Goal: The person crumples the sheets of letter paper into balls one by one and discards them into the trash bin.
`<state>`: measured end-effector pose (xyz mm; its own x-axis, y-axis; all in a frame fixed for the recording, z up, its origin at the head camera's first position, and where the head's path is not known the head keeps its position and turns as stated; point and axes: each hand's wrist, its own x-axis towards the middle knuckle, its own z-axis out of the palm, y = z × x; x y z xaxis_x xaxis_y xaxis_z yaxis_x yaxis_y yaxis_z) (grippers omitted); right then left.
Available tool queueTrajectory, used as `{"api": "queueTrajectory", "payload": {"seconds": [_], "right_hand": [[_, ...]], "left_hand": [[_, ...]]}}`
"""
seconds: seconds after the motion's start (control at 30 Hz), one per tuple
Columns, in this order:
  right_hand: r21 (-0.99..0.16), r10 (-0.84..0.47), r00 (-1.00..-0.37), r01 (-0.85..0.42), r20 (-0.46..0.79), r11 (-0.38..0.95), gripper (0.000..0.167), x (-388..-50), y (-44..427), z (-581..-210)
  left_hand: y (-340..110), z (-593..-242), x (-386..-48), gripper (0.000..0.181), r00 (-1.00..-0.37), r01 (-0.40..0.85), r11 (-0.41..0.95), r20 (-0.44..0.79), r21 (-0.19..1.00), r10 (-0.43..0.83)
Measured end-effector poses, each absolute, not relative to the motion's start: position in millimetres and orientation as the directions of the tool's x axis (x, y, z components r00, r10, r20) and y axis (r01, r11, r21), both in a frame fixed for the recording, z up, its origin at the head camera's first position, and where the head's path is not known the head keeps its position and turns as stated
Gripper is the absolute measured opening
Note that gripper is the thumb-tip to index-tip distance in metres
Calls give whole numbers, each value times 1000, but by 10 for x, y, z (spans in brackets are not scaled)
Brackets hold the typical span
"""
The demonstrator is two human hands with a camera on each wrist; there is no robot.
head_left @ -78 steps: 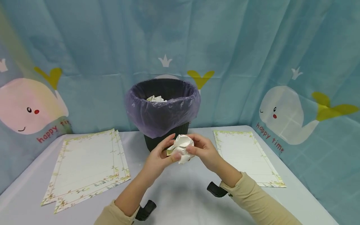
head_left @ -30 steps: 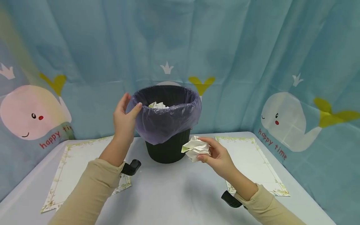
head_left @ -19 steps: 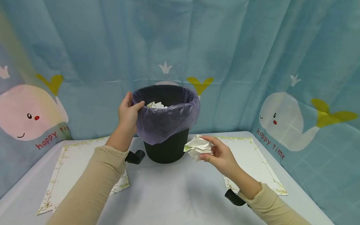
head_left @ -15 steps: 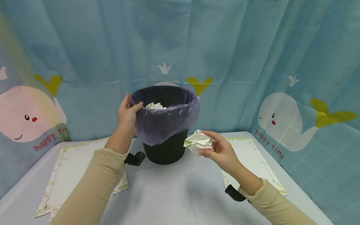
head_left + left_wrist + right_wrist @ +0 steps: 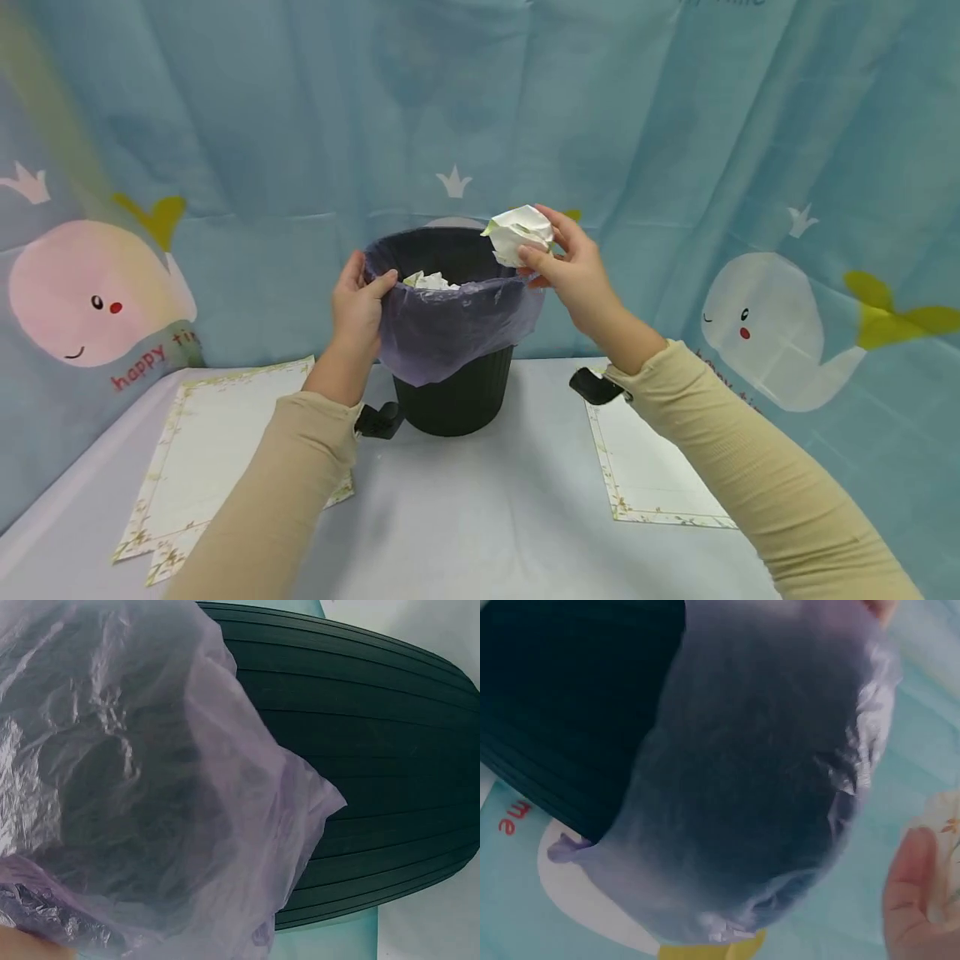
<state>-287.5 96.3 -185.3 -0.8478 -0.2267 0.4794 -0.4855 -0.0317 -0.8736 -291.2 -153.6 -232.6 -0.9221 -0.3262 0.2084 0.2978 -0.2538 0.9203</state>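
Note:
A dark ribbed bin stands at the back of the table, a purple plastic liner folded over its rim; crumpled paper shows inside. The left hand grips the bin's left rim through the liner, thumb on the near side. Above the right part of the rim, the right hand holds a crumpled white paper ball between thumb and fingers. In the left wrist view the liner hangs over the bin. The right wrist view shows the right thumb against the paper ball.
Overlapping sheets with leafy borders lie at the left of the table, partly under the left forearm. Another bordered sheet lies at the right, partly behind the right sleeve. A blue curtain with printed whales hangs behind and beside the table.
Both hands were on the paper ball at first. The left hand has let go and taken hold of the bin's rim; the right hand has raised the ball from beside the bin to above its rim.

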Motion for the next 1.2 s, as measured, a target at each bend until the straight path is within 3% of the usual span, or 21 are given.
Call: {"api": "queueTrajectory", "payload": {"seconds": [0.23, 0.77, 1.2], "right_hand": [[-945, -216, -931, -317, 295, 76, 73, -3109, 885, -1713], [-885, -189, -918, -388, 348, 258, 54, -2957, 1254, -1824], [-841, -211, -953, -294, 219, 455, 68, -2816, 1961, -2131]], "left_hand": [[-1426, -2340, -2972, 69, -923, 310, -268, 221, 912, -316], [-1475, -2323, -2972, 70, -928, 301, -263, 217, 917, -304], [-1608, -2364, -2828, 74, -899, 279, 102, 297, 955, -322]]}}
